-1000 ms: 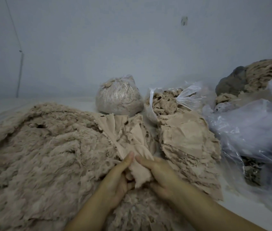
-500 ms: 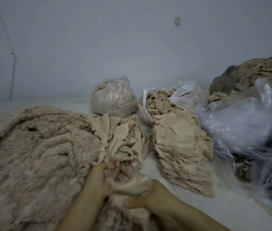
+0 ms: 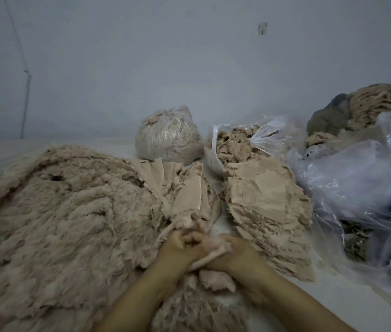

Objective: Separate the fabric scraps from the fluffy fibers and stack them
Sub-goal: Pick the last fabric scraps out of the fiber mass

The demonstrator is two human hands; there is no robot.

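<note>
A big mound of beige fluffy fibers (image 3: 53, 216) covers the left half of the table. Loose fabric scraps (image 3: 189, 188) lie on its right edge. A stack of flat beige scraps (image 3: 266, 202) stands to the right of them. My left hand (image 3: 177, 248) and my right hand (image 3: 240, 252) meet at the mound's near right corner. Both grip the same fluffy beige scrap (image 3: 213, 248), fingers curled around it. A fluffy tuft (image 3: 216, 280) hangs below the hands.
At the back stand a tied clear bag of fibers (image 3: 168, 137) and an open bag of fibers (image 3: 237, 142). Crumpled clear plastic bags (image 3: 362, 183) and another fiber heap (image 3: 381, 104) fill the right side. Bare white table (image 3: 333, 305) shows at the near right.
My hands have drawn together and closed tighter on the scrap, pulling it toward me out of the loose scraps. The view has shifted slightly.
</note>
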